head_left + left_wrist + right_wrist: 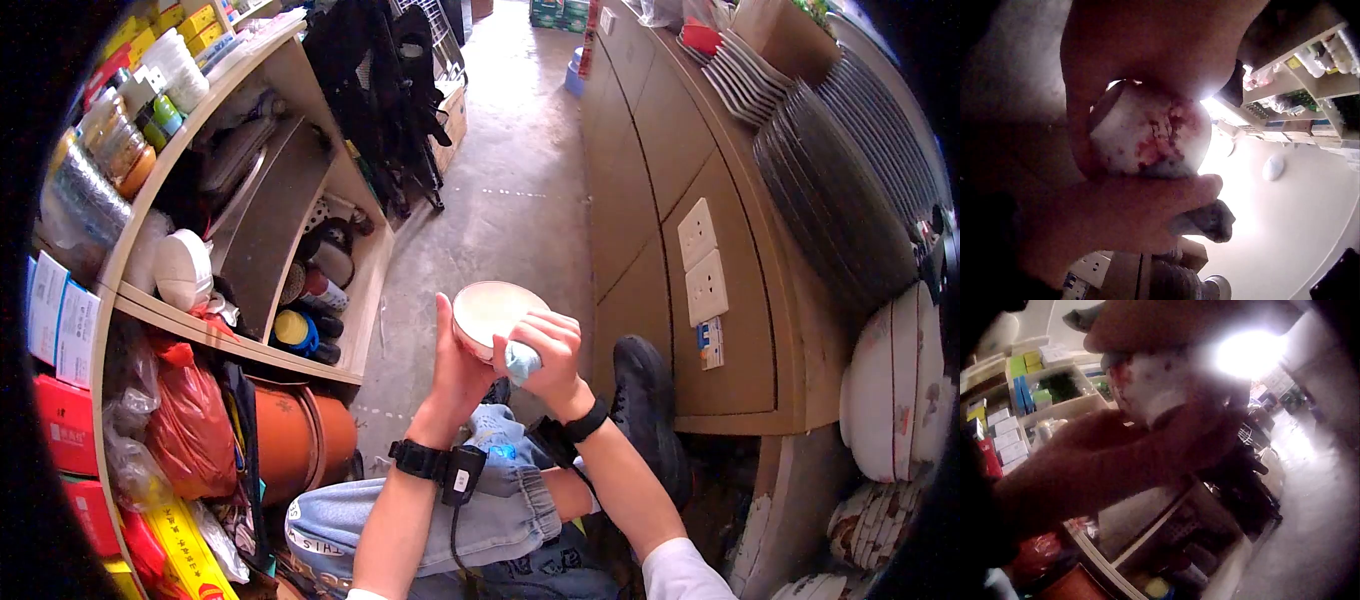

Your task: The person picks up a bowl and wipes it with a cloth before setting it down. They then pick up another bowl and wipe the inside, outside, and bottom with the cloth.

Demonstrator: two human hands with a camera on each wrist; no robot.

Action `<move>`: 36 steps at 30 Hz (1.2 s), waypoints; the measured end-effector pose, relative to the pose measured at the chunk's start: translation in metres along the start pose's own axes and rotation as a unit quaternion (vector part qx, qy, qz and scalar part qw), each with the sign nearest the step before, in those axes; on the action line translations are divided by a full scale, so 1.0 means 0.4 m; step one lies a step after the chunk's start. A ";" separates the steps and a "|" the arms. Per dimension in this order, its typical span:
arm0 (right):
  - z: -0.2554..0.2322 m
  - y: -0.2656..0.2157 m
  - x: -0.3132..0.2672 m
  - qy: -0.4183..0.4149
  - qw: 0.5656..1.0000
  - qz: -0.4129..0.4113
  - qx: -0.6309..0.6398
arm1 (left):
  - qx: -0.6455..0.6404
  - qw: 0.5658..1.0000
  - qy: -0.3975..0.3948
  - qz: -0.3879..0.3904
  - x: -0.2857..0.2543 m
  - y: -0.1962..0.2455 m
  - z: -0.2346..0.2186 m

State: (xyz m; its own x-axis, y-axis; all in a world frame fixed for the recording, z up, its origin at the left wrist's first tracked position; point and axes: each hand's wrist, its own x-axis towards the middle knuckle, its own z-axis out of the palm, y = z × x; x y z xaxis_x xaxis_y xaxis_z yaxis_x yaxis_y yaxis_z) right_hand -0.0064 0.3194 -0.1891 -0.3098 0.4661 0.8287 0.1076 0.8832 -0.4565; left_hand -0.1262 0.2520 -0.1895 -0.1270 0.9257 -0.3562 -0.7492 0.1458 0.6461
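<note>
A white bowl [493, 306] is held up over the lap in the head view. My left hand [460, 375] grips it from the left and below, thumb up along its side. Red flower-like decoration marks the outside of the bowl [1163, 134] in the left wrist view. My right hand [556, 350] bunches a pale blue cloth [521, 362] at the bowl's right side, fingers lying over the rim. A bunched end of the cloth [1213, 222] sticks out past the right hand's fingers. Part of the cloth is hidden inside that hand.
To the left stands a wooden shelf [240, 335] with jars, boxes and bags. A brown cabinet [640, 200] on the right carries stacked plates [745, 80] and sockets. Concrete floor [500, 190] runs ahead between them. Below the hands are legs in jeans [390, 520] and a black shoe [645, 410].
</note>
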 end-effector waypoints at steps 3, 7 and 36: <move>0.007 -0.001 0.001 -0.009 1.000 0.006 0.011 | -0.020 0.999 -0.006 0.034 -0.009 0.010 0.017; 0.010 -0.010 0.003 -0.003 0.999 0.020 0.032 | -0.032 0.998 -0.014 0.056 -0.009 0.009 0.007; 0.024 0.127 -0.038 0.231 0.627 0.643 0.373 | 0.228 0.950 0.091 0.193 0.002 0.004 -0.010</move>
State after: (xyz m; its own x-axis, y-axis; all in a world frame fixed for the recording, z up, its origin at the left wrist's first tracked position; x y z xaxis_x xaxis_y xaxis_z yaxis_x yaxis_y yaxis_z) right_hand -0.0054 0.3567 -0.2282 -0.0947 0.8858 -0.4543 -0.5378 -0.4295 -0.7254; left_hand -0.1299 0.2516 -0.1916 -0.4771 0.8710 -0.1174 -0.2700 -0.0181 0.9627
